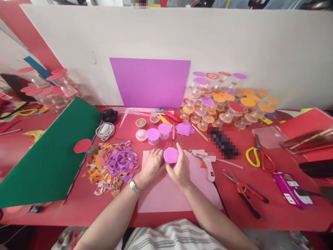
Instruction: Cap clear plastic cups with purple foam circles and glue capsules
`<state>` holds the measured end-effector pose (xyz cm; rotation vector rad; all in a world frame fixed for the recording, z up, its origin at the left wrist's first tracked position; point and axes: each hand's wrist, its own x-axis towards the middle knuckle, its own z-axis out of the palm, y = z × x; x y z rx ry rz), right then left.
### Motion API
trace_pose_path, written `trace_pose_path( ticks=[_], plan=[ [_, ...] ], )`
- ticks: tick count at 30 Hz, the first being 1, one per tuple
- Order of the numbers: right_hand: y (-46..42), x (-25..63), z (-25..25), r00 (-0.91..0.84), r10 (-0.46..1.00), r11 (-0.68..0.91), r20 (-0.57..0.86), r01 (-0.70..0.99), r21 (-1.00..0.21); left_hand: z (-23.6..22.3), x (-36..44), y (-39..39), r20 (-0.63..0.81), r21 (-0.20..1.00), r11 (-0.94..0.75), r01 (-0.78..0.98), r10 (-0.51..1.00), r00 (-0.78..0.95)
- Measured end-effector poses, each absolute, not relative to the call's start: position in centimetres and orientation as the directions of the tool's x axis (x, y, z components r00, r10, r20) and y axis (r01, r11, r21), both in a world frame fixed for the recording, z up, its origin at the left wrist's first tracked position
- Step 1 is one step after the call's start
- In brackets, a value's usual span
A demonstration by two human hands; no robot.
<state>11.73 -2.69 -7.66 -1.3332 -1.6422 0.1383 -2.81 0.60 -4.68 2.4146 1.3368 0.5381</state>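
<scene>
Both my hands meet over a pale pink sheet (166,194) on the red table. My right hand (179,168) is curled round a small clear cup topped with a purple paper disc (171,155). My left hand (151,165), a watch on its wrist, rests beside the cup with its fingers bent against the cup's left side. Two more purple-topped cups (158,133) stand just beyond, next to a white dome lid (141,134) and two open cups (147,121).
A glue gun (206,163) lies right of my hands, then red snips (244,192) and yellow-red scissors (260,158). Paper scraps (113,163) pile at left beside a green sheet (52,152). Several capped cups (223,100) stack at back right; a purple sheet (152,83) leans on the wall.
</scene>
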Motion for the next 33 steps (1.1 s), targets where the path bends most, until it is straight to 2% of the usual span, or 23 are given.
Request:
trace_pose_path(
  ticks=[9, 21, 30, 33],
  plan=[
    [-2.5, 11.0, -7.8, 0.116, 0.793, 0.404, 0.598, 0.635, -0.658, -4.5, -3.1, 0.5, 0.152, 0.451, -0.504, 0.736, 0.857, 0.493],
    [-2.2, 11.0, -7.3, 0.109, 0.826, 0.385, 0.552, 0.607, -0.695, -3.4, -2.9, 0.6, 0.148, 0.354, -0.5, 0.79, 0.865, 0.48],
    [-2.8, 11.6, -6.3, 0.093, 0.829, 0.381, 0.551, 0.627, -0.679, -3.6, -2.8, 0.0, 0.152, 0.42, -0.468, 0.778, 0.881, 0.448],
    [-3.0, 11.7, -6.5, 0.11, 0.833, 0.357, 0.542, 0.643, -0.678, -3.5, -2.9, -0.1, 0.147, 0.396, -0.473, 0.787, 0.879, 0.454]
  ],
)
